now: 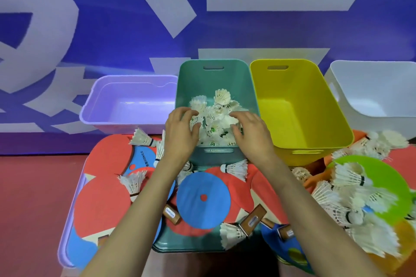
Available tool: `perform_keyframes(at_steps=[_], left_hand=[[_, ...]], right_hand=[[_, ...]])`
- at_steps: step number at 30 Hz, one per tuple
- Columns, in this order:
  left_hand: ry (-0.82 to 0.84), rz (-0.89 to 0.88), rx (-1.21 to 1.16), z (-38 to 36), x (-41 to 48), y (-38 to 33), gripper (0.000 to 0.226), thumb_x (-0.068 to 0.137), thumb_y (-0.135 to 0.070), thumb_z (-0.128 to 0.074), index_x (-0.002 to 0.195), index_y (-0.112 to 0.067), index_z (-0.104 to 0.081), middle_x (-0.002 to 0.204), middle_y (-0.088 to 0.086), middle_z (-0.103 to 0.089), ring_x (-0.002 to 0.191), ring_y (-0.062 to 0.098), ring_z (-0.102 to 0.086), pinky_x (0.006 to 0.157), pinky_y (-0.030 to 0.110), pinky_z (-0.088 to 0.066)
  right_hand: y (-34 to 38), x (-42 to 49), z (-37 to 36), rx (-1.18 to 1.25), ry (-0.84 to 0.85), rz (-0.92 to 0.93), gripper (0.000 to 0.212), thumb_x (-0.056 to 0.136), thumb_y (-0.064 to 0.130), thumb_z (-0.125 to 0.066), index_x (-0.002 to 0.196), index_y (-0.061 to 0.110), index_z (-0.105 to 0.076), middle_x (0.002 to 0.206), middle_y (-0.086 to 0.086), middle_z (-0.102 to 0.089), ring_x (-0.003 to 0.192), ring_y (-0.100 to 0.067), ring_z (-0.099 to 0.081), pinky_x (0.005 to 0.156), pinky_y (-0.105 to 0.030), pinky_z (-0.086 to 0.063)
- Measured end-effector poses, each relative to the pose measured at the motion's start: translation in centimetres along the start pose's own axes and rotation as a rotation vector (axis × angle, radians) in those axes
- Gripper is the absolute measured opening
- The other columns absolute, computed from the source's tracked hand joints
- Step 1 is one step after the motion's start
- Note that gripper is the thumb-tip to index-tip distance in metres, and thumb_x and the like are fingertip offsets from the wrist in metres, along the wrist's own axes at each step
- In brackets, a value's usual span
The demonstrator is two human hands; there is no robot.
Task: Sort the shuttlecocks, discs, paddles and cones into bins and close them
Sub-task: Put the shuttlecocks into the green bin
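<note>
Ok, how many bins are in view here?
4: purple bin far left, teal bin next, yellow bin beside it, white bin far right, cut off by the frame; more may lie beyond.

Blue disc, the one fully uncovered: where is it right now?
The blue disc lies low at centre of the head view, between the person's forearms, atop red paddles, just nearer than the teal bin.

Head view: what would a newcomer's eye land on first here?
The left hand and right hand reach into the teal bin at centre, among white shuttlecocks. The yellow bin beside it on the right looks empty. In front lies bright clutter: a blue disc, red paddles, and a shuttlecock heap on a green disc at right.
</note>
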State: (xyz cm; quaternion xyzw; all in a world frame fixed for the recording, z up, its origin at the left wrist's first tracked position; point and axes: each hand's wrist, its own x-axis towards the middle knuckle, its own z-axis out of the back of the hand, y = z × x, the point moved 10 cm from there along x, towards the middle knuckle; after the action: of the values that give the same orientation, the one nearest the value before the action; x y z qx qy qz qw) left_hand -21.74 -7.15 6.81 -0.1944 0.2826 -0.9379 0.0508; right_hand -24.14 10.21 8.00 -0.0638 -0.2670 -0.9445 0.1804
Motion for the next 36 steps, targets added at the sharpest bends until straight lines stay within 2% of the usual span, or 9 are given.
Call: perform_keyframes(at_steps=[6,9,13,17,20,24,30,34,36], left_hand=[[-0.183,0.045,-0.052,3.8,-3.8,2.3,0.025,0.085,-0.011,-0.058,0.109,-0.010,-0.063,0.112,0.007,-0.058,0.108,0.021,-0.047,0.095,0.025,-0.031],[-0.241,0.133,-0.022,5.8,-6.9,5.7,0.026,0.085,-0.010,-0.055,0.110,-0.009,-0.061,0.112,0.009,-0.055,0.106,0.023,-0.045,0.093,0.027,-0.032],[-0.136,0.337,0.058,6.0,-10.4,11.4,0.032,0.079,-0.004,-0.065,0.111,-0.008,-0.061,0.117,0.016,-0.051,0.109,0.034,-0.045,0.095,0.038,-0.034],[0.033,0.515,0.145,5.2,-13.3,15.6,0.037,0.083,-0.016,-0.067,0.119,-0.007,-0.060,0.127,0.022,-0.045,0.116,0.040,-0.040,0.098,0.046,-0.034],[0.139,0.513,0.196,4.2,-13.9,16.8,0.038,0.087,-0.014,-0.060,0.125,-0.009,-0.057,0.131,0.020,-0.046,0.117,0.040,-0.040,0.097,0.045,-0.033],[0.214,0.503,0.217,3.5,-13.9,17.8,0.042,0.086,-0.010,-0.057,0.128,-0.011,-0.054,0.131,0.016,-0.051,0.117,0.037,-0.042,0.096,0.042,-0.036],[0.277,0.460,0.277,3.4,-13.3,18.6,0.029,0.076,-0.008,-0.070,0.104,-0.002,-0.064,0.107,0.016,-0.059,0.099,0.037,-0.049,0.082,0.042,-0.039],[0.142,0.450,0.136,4.6,-12.5,18.5,0.005,0.082,-0.009,-0.061,0.082,-0.008,-0.066,0.084,0.013,-0.064,0.081,0.035,-0.056,0.070,0.044,-0.045],[0.101,0.464,0.062,5.0,-12.2,18.1,0.009,0.084,-0.013,-0.060,0.076,-0.012,-0.064,0.078,0.008,-0.065,0.074,0.029,-0.058,0.064,0.044,-0.047]], right_hand=[[3.5,-0.3,-2.2,0.034,0.059,0.094,0.031,0.092,0.015,-0.053,0.122,0.013,-0.058,0.121,-0.005,-0.061,0.114,-0.025,-0.050,0.098,-0.036,-0.037],[6.4,-0.8,-3.0,0.077,0.016,0.172,0.029,0.088,0.010,-0.056,0.116,0.009,-0.062,0.112,-0.008,-0.064,0.106,-0.029,-0.055,0.094,-0.039,-0.043],[10.3,-1.9,-3.9,0.154,-0.042,0.274,0.027,0.084,0.009,-0.054,0.110,0.006,-0.064,0.103,-0.008,-0.066,0.098,-0.029,-0.059,0.087,-0.038,-0.047],[13.9,-3.3,-6.2,0.181,-0.031,0.380,0.027,0.083,0.009,-0.057,0.109,0.007,-0.064,0.100,-0.007,-0.067,0.094,-0.026,-0.059,0.083,-0.033,-0.047],[14.9,-4.2,-9.9,0.112,0.135,0.402,0.028,0.086,0.009,-0.054,0.114,0.008,-0.062,0.106,-0.008,-0.063,0.100,-0.027,-0.056,0.084,-0.032,-0.044],[12.9,-5.2,-15.6,-0.127,0.468,0.257,0.034,0.094,0.014,-0.045,0.128,0.014,-0.048,0.126,-0.003,-0.049,0.118,-0.022,-0.042,0.088,-0.034,-0.040],[10.5,-6.0,-17.5,-0.338,0.532,0.119,0.036,0.089,-0.001,-0.042,0.123,0.009,-0.047,0.123,-0.008,-0.048,0.116,-0.027,-0.045,0.083,-0.037,-0.042],[10.4,-5.8,-17.6,-0.375,0.509,0.109,0.038,0.086,-0.007,-0.041,0.120,0.008,-0.048,0.123,-0.009,-0.048,0.115,-0.028,-0.046,0.080,-0.037,-0.043],[10.3,-5.8,-17.8,-0.382,0.520,0.121,0.038,0.084,-0.009,-0.042,0.119,0.006,-0.049,0.123,-0.011,-0.047,0.114,-0.029,-0.045,0.079,-0.036,-0.042]])
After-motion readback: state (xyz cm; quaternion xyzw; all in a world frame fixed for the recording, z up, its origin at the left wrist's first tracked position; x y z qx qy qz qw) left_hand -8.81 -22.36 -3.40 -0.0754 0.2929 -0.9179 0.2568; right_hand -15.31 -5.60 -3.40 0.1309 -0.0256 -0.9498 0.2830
